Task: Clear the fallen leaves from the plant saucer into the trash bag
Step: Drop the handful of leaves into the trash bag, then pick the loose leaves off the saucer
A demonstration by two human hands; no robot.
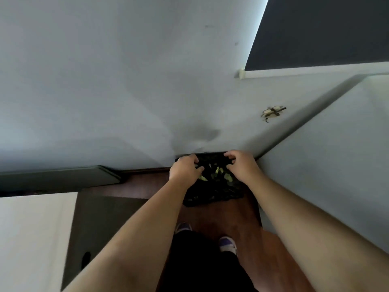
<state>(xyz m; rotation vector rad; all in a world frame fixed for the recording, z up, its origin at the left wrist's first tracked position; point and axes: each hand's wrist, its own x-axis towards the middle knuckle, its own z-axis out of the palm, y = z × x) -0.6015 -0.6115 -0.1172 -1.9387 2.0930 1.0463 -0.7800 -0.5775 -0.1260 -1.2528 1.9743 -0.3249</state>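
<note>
Pale blue-grey walls [105,81] meet in a corner here, with a dark blind [328,32] up at one o'clock and a bit of taped-on scrap [273,112] on the wall below it, too blurred to identify. The floor [227,216] is reddish-brown wood, and a white cabinet [31,239] with a shadowed side fills the eight o'clock area, cut off by the frame. Right in the corner, at about twelve o'clock from the person's feet, sits a black bag [212,194], its mouth facing up. Inside it, yellow-green leaves [216,172] show between the two hands, though how many lie there is hard to make out against the dark plastic. The left hand [185,168] is at the bag's rim on the ten o'clock side, fingers curled onto the plastic edge and apparently pinching it. The right hand [242,165] is at the two o'clock side, fingers bent down over the rim; whether it truly grips the plastic or just rests on it I cannot tell. Both forearms stretch bare from the bottom of the view. Below them, at six o'clock, two blue-and-white shoes [228,244] peek out from dark trousers, the left one largely hidden by the arm. The far edge of the bag is lost in shadow against the skirting.
</note>
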